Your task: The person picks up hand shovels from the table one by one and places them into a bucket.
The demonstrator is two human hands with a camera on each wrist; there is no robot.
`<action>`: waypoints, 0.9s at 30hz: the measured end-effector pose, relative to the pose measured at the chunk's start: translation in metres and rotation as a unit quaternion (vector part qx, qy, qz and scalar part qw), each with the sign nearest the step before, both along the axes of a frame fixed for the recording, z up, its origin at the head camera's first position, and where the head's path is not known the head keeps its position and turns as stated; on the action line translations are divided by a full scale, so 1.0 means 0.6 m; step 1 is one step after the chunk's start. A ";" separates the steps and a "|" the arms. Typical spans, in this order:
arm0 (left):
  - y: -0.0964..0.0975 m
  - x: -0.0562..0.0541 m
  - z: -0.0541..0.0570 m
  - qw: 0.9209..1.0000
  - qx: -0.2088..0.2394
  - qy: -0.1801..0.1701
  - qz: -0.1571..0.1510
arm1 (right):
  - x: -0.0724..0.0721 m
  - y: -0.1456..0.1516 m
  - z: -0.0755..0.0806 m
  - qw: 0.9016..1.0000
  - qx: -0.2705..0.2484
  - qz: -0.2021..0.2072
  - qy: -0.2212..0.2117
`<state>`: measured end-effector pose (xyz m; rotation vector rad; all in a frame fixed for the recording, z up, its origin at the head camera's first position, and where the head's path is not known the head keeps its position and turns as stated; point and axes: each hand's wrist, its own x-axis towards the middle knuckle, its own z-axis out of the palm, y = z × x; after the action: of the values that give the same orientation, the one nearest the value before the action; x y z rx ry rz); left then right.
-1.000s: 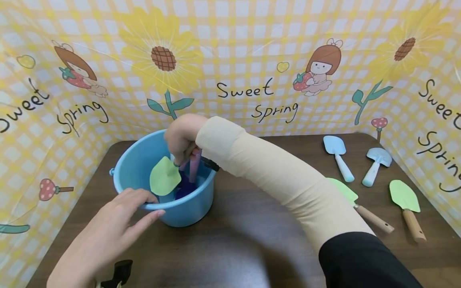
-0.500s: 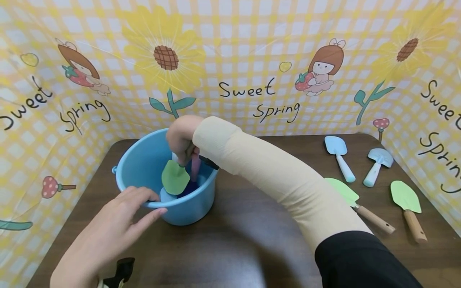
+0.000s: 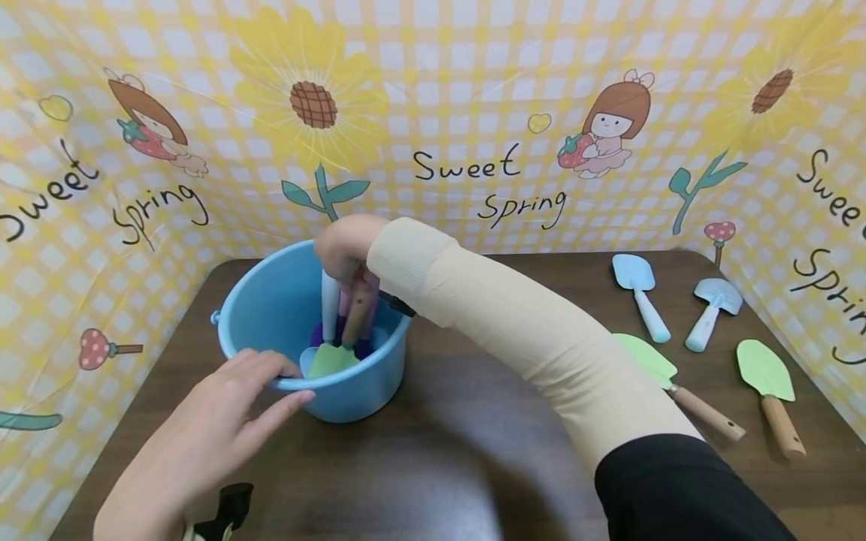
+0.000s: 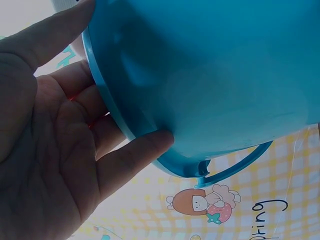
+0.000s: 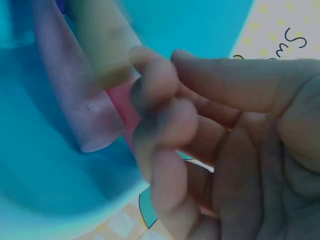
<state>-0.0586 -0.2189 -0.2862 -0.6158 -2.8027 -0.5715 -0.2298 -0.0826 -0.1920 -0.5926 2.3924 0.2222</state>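
The blue bucket (image 3: pixel 365 398) stands on the left of the table, and my left hand (image 3: pixel 203 428) holds its near rim, fingers over the edge and thumb outside. Inside the bucket, a green trowel (image 3: pixel 333 361) stands blade down, its wooden handle (image 3: pixel 356 314) leaning upward. Beside it are a white handle (image 3: pixel 329 304) and pink handles, with purple parts lower down. My right hand (image 3: pixel 343 244) is over the far side of the bucket. In the right wrist view its fingers (image 5: pixel 167 175) are loosely bent next to the blurred wooden handle and appear to hold nothing.
On the right of the table lie a blue trowel (image 3: pixel 634 272), a blue rounded tool (image 3: pixel 717 295) with a pale handle, and two green trowels (image 3: pixel 764 370) with wooden handles. A patterned yellow cloth (image 3: pixel 460 98) walls the back and sides.
The green trowel has shifted right and down in the bucket; its blade now points downward and its wooden handle shows. My right hand no longer grips it. My left hand stays on the rim.
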 end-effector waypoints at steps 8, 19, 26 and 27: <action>0.001 0.000 -0.001 1.000 0.001 0.008 0.002 | -0.006 0.016 0.004 0.998 -0.053 -0.005 0.016; 0.002 0.000 -0.003 1.000 0.002 0.023 -0.002 | -0.037 0.101 0.035 0.989 -0.150 -0.007 0.005; 0.002 0.000 -0.002 1.000 0.002 0.024 -0.003 | -0.057 0.186 0.044 0.978 -0.205 -0.032 -0.006; 0.002 0.000 -0.002 1.000 0.002 0.023 -0.003 | -0.057 0.200 0.045 0.976 -0.213 -0.040 -0.005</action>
<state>-0.0587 -0.2178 -0.2877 -0.6274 -2.7564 -0.5577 -0.2642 0.0372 -0.1649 -0.6814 2.4596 -0.3381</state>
